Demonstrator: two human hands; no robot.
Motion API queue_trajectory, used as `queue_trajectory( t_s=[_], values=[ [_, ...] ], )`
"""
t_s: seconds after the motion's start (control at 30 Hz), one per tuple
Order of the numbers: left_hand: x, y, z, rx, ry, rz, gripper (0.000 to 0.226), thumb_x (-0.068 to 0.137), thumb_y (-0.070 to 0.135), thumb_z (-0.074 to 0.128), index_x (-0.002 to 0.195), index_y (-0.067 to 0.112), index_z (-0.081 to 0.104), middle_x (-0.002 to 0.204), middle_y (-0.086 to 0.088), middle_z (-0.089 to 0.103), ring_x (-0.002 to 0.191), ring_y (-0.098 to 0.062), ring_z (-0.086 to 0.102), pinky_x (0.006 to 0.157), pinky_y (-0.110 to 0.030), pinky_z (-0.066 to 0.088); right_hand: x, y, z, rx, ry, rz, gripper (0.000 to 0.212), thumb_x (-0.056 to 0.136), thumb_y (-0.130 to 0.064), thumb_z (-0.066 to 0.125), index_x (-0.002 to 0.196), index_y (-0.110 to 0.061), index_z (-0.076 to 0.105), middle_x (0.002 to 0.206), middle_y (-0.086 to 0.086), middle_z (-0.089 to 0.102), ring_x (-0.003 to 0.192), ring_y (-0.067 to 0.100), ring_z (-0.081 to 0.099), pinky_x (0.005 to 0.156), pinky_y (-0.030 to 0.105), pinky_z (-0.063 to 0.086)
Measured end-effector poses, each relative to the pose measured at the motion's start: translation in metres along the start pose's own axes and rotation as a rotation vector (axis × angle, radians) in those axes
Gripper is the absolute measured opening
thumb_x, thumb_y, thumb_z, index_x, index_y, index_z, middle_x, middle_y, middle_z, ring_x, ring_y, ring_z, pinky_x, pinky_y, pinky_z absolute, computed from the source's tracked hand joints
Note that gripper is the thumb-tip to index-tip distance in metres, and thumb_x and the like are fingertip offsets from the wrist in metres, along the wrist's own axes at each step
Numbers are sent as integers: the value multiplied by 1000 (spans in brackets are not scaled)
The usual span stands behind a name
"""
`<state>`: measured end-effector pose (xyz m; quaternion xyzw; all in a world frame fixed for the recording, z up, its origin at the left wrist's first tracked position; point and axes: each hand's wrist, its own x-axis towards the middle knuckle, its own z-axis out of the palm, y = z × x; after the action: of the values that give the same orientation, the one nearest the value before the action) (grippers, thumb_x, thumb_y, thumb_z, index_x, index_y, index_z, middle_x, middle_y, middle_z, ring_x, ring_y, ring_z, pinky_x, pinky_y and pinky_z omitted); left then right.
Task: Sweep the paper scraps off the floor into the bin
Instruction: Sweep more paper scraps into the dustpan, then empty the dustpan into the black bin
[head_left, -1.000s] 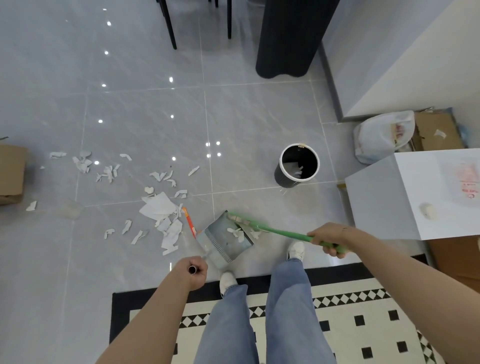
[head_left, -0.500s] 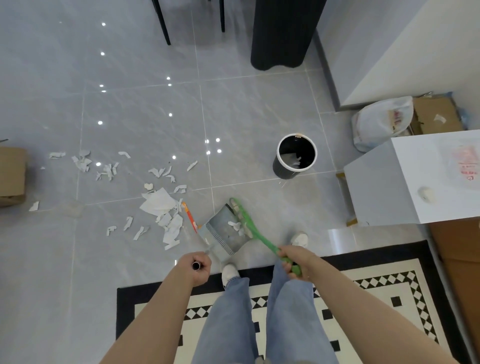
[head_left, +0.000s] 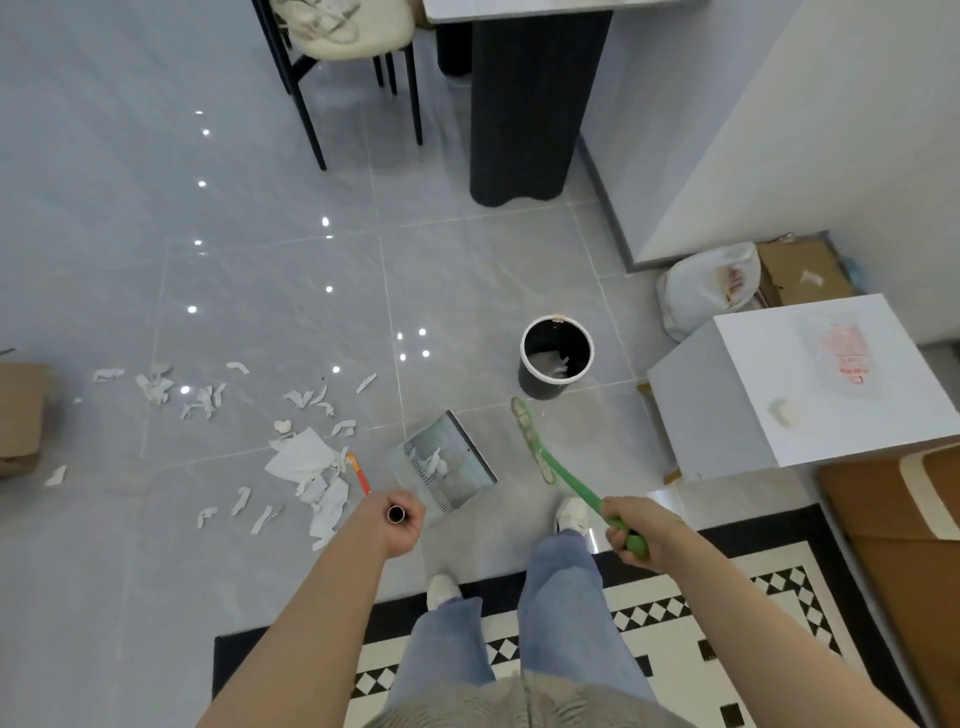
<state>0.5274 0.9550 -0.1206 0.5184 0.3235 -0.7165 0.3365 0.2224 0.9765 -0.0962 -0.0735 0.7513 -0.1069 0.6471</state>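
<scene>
My left hand (head_left: 399, 522) clamps the dustpan (head_left: 447, 464) handle, my right hand (head_left: 640, 531) the green broom (head_left: 550, 460); I keep the pan level toward the bin (head_left: 556, 358), centre right.

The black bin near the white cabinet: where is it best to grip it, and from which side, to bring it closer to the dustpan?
Grip the black bin by its white rim, from above on the near side. It stands upright with its mouth open, and no handle shows. The white cabinet crowds its right side; the near and left sides look free.
</scene>
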Motion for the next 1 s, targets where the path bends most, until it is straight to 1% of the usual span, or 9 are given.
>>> queue_trajectory(
  t_s=[0.13, 0.27, 0.33, 0.47, 0.57, 0.67, 0.8, 0.9, 1.0],
  values=[
    [-22, -10, 39, 80, -79, 70, 24, 71, -10, 35, 64, 13, 33, 29, 0, 32, 18, -8, 34, 23, -11, 30, -3, -15, -21, 108, 41, 0, 19, 97, -7, 37, 78, -8, 44, 59, 5, 39, 21, 7, 39, 27, 12, 31],
    [-37, -15, 72, 94, -171, 71, 24, 98, 5, 31, 85, 4, 50, 31, 0, 33, 19, -7, 35, 24, -11, 32, -7, -31, -44, 217, 61, 0, 23, 97, -7, 35, 75, -8, 41, 59, 5, 42, 20, 7, 41, 28, 10, 31],
    [-46, -20, 89, 67, -220, 71, 27, 100, 7, 29, 88, 4, 54, 33, 1, 32, 21, -7, 35, 25, -11, 33, -8, -39, -55, 256, 64, -9, 23, 96, -6, 34, 75, -8, 41, 56, 5, 43, 20, 7, 41, 27, 9, 30],
    [-56, -31, 129, 65, -247, 97, 34, 101, 8, 29, 75, 9, 50, 33, 2, 32, 22, -6, 35, 26, -10, 32, -7, -56, -85, 307, 60, -15, 22, 96, -3, 35, 75, -8, 40, 50, 6, 43, 19, 7, 41, 25, 9, 29],
    [-55, -35, 156, 139, -254, 74, 27, 100, 12, 33, 97, 11, 60, 36, 2, 33, 22, -6, 36, 25, -11, 33, -1, -70, -103, 383, 25, -5, 19, 95, -3, 36, 78, -8, 40, 60, 5, 38, 20, 6, 41, 23, 12, 28],
    [-52, -48, 182, 244, -216, 84, 25, 99, 12, 36, 78, 12, 49, 36, 2, 33, 22, -4, 35, 25, -10, 32, 4, -90, -115, 474, -31, -1, 17, 95, -3, 35, 80, -9, 39, 59, 3, 37, 20, 6, 40, 25, 9, 27],
    [-41, -75, 208, 461, -124, 191, 32, 98, 8, 37, 67, 16, 34, 35, 5, 32, 21, -3, 31, 26, -6, 26, 11, -115, -119, 509, -47, -10, 19, 95, -4, 36, 78, -11, 39, 35, 1, 39, 20, 7, 40, 27, 7, 27],
    [-24, -93, 222, 729, 2, 316, 33, 97, 6, 40, 65, 14, 35, 32, 6, 31, 21, -3, 28, 28, -6, 21, 17, -125, -125, 507, -37, -10, 16, 95, -6, 37, 80, -12, 40, 34, 1, 40, 20, 7, 41, 28, 8, 29],
    [-12, -105, 231, 1049, 155, 435, 26, 94, 10, 47, 67, 8, 45, 31, 4, 36, 21, -7, 31, 41, -13, 23, 20, -135, -135, 471, -11, -4, 16, 94, -6, 37, 80, -11, 41, 35, 1, 41, 20, 7, 40, 27, 8, 29]
  ],
)
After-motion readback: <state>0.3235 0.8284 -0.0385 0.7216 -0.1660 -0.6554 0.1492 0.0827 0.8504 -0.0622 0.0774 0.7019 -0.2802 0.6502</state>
